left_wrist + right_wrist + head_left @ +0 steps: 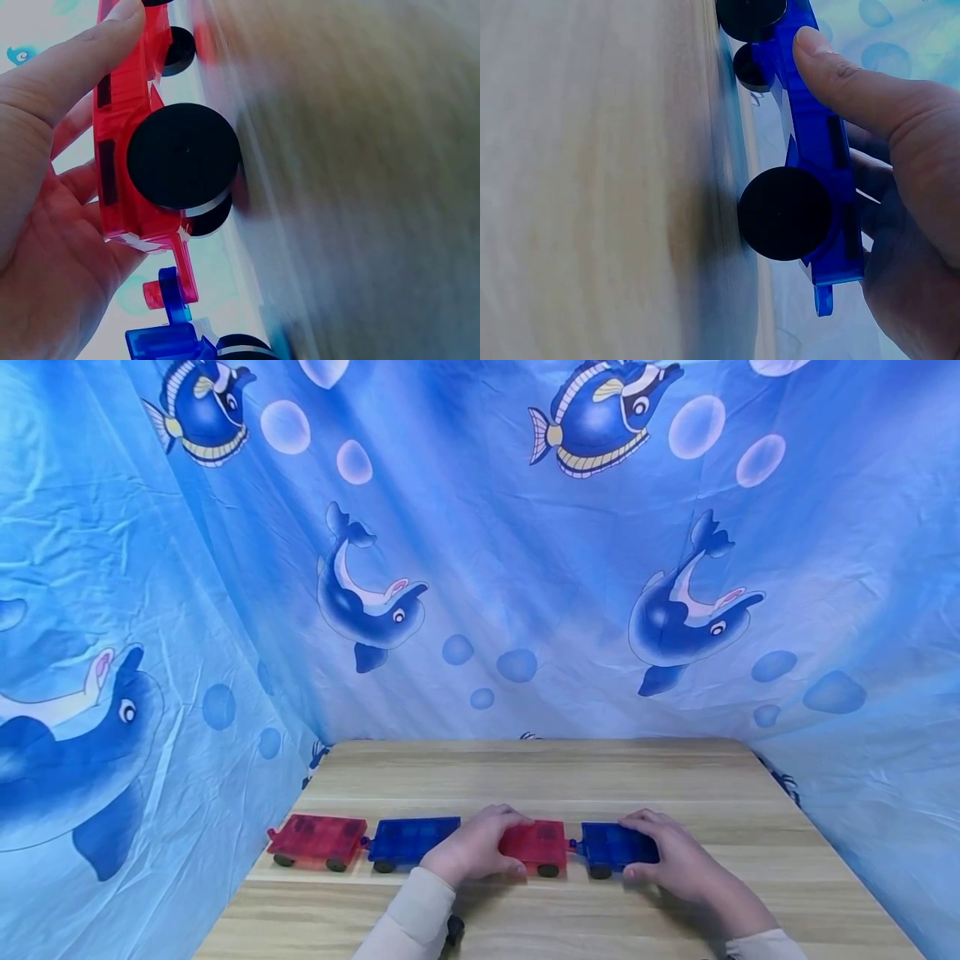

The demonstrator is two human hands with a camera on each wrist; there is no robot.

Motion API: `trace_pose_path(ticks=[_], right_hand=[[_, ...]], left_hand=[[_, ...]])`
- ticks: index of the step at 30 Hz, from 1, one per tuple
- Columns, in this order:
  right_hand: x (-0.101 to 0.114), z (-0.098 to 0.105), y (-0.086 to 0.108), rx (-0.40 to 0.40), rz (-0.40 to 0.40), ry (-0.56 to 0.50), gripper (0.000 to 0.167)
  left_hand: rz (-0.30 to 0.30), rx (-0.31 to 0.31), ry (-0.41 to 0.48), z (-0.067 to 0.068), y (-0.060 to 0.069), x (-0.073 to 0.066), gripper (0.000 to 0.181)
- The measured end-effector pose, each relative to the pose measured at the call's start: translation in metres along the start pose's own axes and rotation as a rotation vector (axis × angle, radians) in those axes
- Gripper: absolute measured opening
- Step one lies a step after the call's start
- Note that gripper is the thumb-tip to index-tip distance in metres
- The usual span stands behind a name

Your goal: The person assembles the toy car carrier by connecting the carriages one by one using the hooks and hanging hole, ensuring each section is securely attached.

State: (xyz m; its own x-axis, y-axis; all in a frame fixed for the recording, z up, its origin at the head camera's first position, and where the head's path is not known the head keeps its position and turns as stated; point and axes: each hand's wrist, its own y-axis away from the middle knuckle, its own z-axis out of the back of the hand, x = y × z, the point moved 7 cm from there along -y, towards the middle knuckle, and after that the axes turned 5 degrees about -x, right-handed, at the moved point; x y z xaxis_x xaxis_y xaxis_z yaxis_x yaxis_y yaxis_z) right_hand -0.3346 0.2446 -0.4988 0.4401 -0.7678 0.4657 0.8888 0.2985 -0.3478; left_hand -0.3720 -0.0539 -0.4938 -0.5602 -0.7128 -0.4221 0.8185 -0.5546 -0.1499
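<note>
A row of translucent toy train cars with black wheels stands on the wooden table. My left hand [478, 845] grips a red car [551, 839] by its sides, thumb on the near side. The right hand [681, 862] holds the blue car [606, 843] at the row's right end, thumb on its near side. Their couplings meet between the two hands. In the left wrist view, the held red car [135, 202] has a hook at a blue coupling ring [174, 294]. A bare coupling loop [823, 300] shows on the blue car's end in the right wrist view.
Left of my left hand stand another blue car [411, 842] and another red car [326, 839], coupled together. Below the left sleeve a small dark object [455, 930] is partly hidden. A blue sea-print curtain [480, 568] surrounds the table [540, 772] at back and sides.
</note>
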Motion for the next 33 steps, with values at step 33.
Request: trace_pose_path(ticks=[33], right_hand=[[-0.012,0.005,-0.001,0.098,-0.114,0.014,0.086]], left_hand=[[-0.03,0.003,0.016,0.006,0.003,0.003,0.07]])
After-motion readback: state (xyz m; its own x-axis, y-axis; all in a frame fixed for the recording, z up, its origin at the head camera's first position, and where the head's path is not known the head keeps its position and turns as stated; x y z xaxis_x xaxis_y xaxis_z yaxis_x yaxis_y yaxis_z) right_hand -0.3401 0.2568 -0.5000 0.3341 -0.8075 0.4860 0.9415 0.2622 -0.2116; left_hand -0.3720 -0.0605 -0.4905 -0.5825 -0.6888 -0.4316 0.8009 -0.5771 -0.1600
